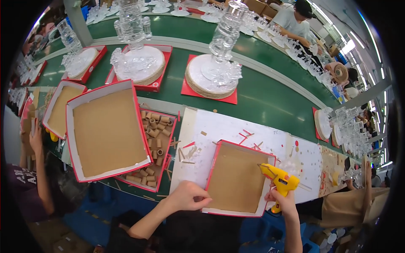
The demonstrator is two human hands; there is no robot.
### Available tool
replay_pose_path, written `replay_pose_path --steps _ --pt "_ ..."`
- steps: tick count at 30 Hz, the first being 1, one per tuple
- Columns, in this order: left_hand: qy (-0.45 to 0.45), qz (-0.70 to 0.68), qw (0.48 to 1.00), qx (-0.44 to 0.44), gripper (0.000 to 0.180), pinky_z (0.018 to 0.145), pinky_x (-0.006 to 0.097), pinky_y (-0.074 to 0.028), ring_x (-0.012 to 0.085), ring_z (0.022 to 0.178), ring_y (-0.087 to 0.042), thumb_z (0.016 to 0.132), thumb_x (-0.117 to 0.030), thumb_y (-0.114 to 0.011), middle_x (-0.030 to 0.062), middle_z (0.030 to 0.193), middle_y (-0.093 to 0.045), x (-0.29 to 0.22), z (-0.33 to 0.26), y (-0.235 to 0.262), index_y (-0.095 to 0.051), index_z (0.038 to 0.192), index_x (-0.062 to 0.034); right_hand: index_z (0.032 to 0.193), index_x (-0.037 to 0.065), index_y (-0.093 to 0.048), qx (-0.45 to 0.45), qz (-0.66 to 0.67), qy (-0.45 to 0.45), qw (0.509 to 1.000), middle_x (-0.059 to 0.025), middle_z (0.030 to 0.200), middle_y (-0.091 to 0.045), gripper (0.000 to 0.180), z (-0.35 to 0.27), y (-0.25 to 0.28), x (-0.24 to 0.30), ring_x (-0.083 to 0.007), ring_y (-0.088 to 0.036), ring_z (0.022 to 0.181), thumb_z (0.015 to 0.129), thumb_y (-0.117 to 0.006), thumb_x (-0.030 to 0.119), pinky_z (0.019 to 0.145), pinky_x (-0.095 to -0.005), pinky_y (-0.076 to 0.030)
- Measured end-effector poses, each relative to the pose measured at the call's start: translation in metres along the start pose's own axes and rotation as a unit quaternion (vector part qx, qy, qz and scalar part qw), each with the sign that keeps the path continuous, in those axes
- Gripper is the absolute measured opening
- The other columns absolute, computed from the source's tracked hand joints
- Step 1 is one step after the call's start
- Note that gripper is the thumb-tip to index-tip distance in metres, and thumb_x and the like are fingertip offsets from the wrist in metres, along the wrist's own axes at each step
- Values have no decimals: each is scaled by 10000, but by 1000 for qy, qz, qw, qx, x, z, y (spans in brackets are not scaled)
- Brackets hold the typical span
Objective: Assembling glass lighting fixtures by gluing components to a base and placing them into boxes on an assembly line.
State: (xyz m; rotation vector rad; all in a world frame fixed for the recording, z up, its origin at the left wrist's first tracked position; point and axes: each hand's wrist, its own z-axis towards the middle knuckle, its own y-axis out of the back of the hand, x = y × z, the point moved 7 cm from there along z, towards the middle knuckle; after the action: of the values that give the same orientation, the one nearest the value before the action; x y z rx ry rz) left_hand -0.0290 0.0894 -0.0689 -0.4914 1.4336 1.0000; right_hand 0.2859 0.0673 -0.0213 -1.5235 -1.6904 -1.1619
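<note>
A shallow square box with red outer edges, white inner walls and a brown cardboard floor [238,179] lies in front of me. My right hand [282,199] is wrapped round a yellow hot glue gun [279,176]; its nozzle points left, over the box's right part. A clear glue stick [304,187] sticks out of the gun's back. At the box's near left wall is my left hand [190,196], closed, thumb and forefinger together against the rim. Whether anything small is pinched there cannot be made out.
Left, similar boxes [107,135] rest partly on a red tray of short cardboard tubes [158,143]. Cardboard strips and red scraps [247,135] litter the white work sheet [198,126]. Beyond, clear plastic pieces stand on round white discs [211,78] on a green belt [270,111]. Co-workers [295,21] sit nearby.
</note>
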Motion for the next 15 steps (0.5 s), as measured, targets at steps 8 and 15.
replay_pose_path --steps 8,15 --pt "-14 -10 1000 -10 101 469 300 -434 197 468 -576 784 -115 -699 65 544 -583 1 10 0 -687 709 -49 1001 13 -539 -25 49 -35 998 -41 610 -524 171 5 12 -17 -116 -499 451 851 -611 53 420 -232 -393" --pt "-67 -39 997 -5 226 468 344 -413 198 455 -527 823 -160 -658 57 514 -518 14 1 -19 -591 618 -91 1184 190 -570 15 52 -49 997 50 592 -454 284 23 80 -112 -96 -447 428 920 -648 261 397 -236 -378"
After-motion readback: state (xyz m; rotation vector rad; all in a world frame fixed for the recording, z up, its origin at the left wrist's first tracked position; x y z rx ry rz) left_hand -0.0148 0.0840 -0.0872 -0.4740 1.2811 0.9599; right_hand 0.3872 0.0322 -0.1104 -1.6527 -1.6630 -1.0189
